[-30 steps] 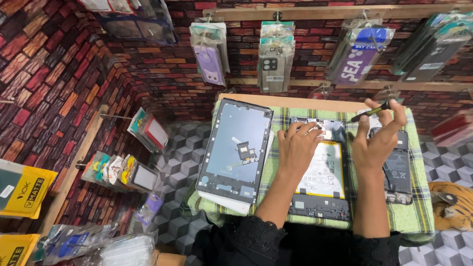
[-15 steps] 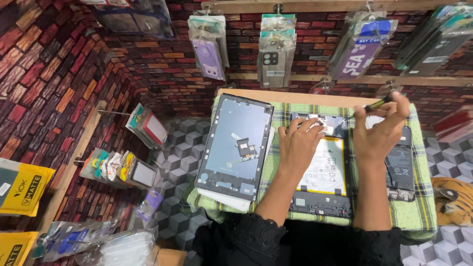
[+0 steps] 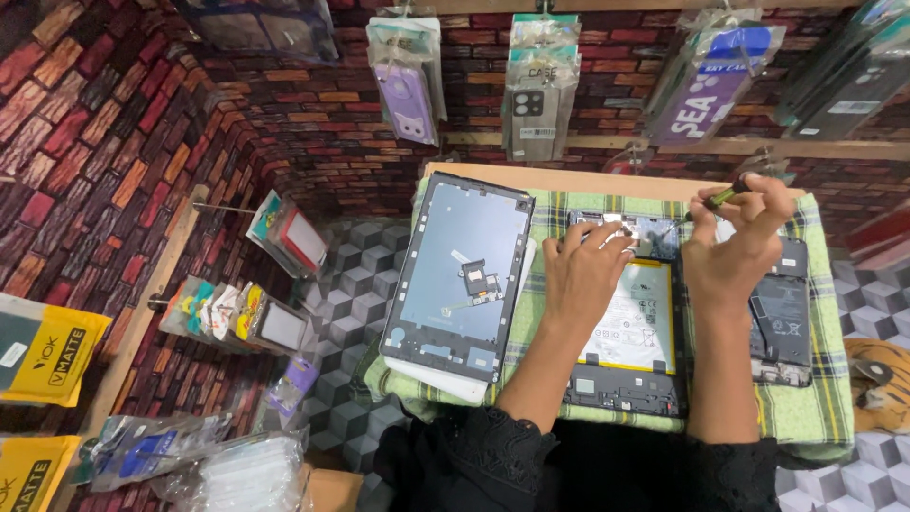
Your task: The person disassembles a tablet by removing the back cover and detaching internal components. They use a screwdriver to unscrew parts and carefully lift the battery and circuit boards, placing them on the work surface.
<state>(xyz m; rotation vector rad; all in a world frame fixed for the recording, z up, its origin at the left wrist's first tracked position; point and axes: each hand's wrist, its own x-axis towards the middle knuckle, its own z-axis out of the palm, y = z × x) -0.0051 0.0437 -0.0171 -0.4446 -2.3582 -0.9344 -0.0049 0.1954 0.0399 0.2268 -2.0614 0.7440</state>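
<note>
Working on the opened tablet [image 3: 626,332] lying flat on the green plaid cloth [image 3: 806,417] over the surface, roughly mid-cloth, w/ its white battery [image 3: 635,318] exposed. Right hand [image 3: 735,251] pinching a small screwdriver [image 3: 711,202] w/ thumb + first fingers closed round the handle, tip angling down-left onto the top edge of the board. Left hand [image 3: 588,270] resting flat on the upper part of the tablet, fingers [image 3: 607,237] loosely spread, holding nothing, just bracing near the tip.

Doing this well imo:
- keeping the driver as upright as poss on the screw head, since a tilted tip prob slips and chews it
- pressing down lightly while turning slowly, no jerking
- keeping the left fingertips just beside the screw for steadying, but off the battery
- watching the loose bits: removed back cover [image 3: 460,275] w/ a small part on it sitting just left, touching the cloth edge, and a second dark opened device [image 3: 782,313] just right

Hanging phone cases [image 3: 536,85] above, not in the way.
</note>
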